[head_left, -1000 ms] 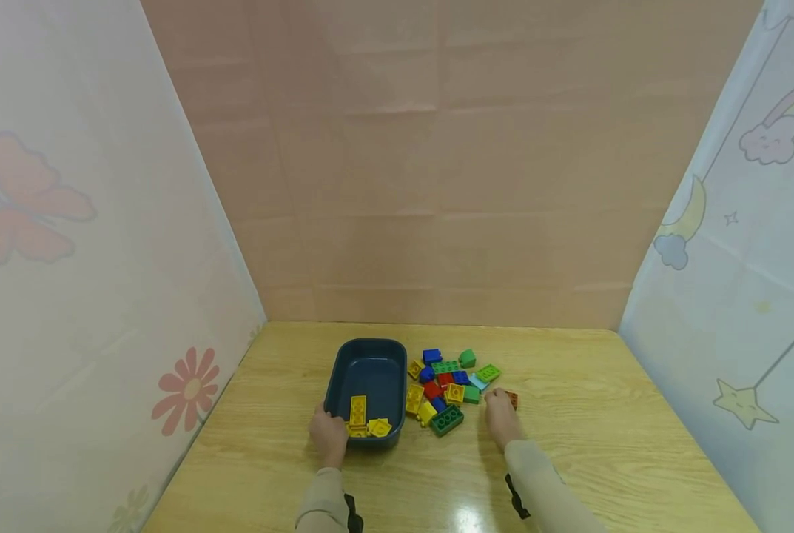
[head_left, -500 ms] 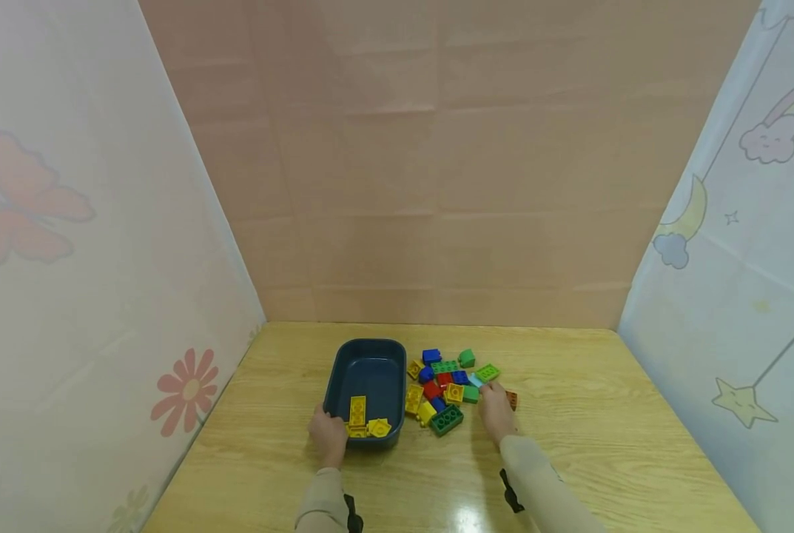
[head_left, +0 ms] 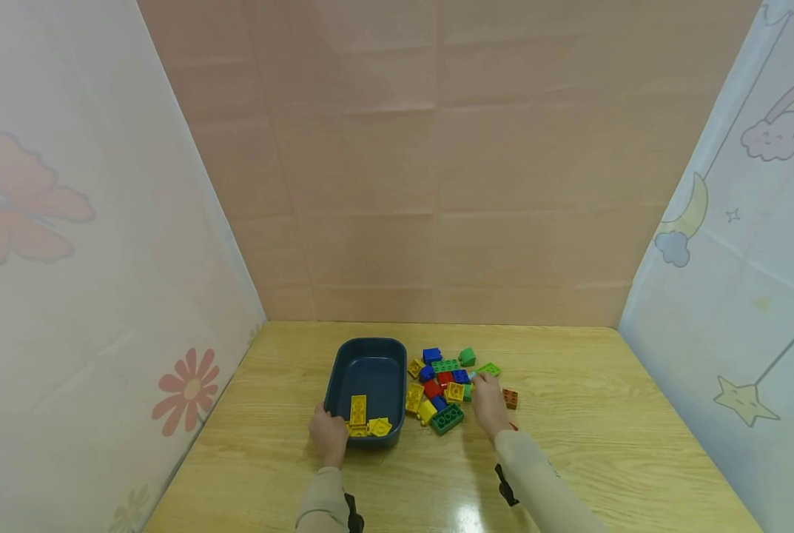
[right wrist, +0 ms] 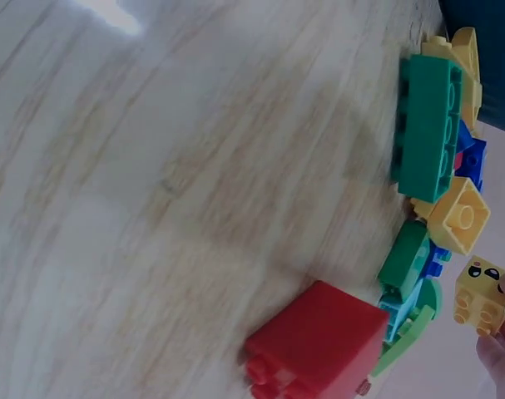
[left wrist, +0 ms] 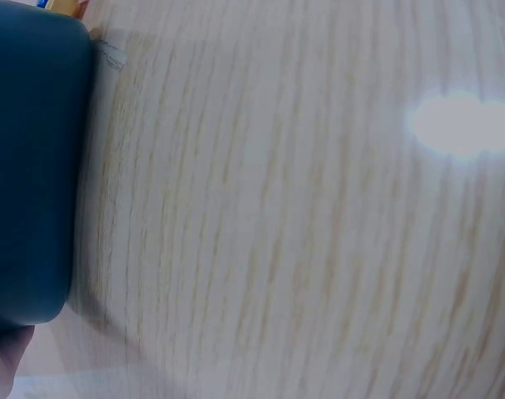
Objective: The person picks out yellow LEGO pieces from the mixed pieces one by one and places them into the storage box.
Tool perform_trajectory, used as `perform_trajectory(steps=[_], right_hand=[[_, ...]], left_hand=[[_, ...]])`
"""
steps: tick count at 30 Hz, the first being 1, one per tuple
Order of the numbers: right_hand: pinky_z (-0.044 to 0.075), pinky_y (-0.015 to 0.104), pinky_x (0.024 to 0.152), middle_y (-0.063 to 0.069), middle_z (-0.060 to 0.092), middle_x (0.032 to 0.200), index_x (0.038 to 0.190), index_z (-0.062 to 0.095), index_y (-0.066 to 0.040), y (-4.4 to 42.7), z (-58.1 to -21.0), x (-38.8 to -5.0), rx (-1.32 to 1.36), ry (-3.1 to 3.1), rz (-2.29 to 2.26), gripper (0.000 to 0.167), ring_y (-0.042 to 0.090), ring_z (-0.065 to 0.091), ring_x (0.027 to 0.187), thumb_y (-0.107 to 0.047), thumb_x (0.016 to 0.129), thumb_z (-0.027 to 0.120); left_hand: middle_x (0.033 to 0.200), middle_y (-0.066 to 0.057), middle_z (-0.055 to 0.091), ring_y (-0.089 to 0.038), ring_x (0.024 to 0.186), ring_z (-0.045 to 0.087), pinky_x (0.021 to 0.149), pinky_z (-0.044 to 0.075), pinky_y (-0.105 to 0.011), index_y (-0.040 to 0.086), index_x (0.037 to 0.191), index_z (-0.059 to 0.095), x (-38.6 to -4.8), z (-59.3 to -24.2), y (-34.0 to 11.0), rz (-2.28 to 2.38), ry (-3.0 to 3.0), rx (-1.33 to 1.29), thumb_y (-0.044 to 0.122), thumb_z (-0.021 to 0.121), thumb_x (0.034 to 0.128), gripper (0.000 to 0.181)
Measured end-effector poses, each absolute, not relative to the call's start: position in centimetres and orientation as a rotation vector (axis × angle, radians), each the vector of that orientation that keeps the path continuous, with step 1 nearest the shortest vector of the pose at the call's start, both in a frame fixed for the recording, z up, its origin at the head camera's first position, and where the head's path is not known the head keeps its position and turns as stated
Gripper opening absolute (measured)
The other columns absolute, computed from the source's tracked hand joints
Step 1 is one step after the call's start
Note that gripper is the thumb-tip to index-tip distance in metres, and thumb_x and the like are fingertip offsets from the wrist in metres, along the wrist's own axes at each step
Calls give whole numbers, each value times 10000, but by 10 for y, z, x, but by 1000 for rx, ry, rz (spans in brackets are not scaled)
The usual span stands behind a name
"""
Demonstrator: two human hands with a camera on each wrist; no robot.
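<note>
My left hand grips the near-left rim of a dark blue plastic bin; its fingertips show at the bin's corner in the left wrist view. Several yellow bricks lie at the near end inside. My right hand is at the right side of a loose heap of toy bricks. In the right wrist view it pinches a small yellow brick with printed eyes, which the hand hides in the head view. A red brick lies under the right wrist, mostly hidden from the head camera.
Heaped right of the bin are a dark green brick, a yellow brick, a blue brick, a light green brick and several others. A brown brick lies apart at the right. Patterned sheets wall both sides.
My right hand has moved left and slightly forward, away from the brown brick, which shows more fully. A bit of red now shows beside that wrist. The left hand and bin stay put.
</note>
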State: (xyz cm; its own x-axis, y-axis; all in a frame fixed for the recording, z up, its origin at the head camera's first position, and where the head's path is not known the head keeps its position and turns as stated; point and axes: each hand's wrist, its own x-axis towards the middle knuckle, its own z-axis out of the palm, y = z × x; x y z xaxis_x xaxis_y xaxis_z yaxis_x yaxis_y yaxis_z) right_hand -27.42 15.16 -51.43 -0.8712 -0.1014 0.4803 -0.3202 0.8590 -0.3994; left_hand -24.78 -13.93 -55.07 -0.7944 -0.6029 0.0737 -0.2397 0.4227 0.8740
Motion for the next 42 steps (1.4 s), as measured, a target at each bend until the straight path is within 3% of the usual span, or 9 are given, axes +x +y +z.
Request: perform_trajectory(steps=[18, 42], right_hand=[[487, 395, 742, 244, 507, 1086, 953, 612, 80, 118, -497, -270, 415, -2542, 775, 190, 370, 518, 980, 91, 763, 617], [491, 334, 731, 192, 506, 1085, 982, 616, 58, 70, -493, -262, 638, -2420, 803, 221, 307, 527, 975, 78, 763, 627]], left_hand=[[1045, -336, 547, -438, 965, 534, 754, 453, -505, -167, 1159, 474, -245, -550, -139, -1337, -2306, 730, -131, 454, 752, 409], [1031, -337, 551, -449, 945, 534, 726, 459, -510, -158, 1158, 480, -245, -549, -139, -1321, -2321, 717, -121, 449, 761, 401]])
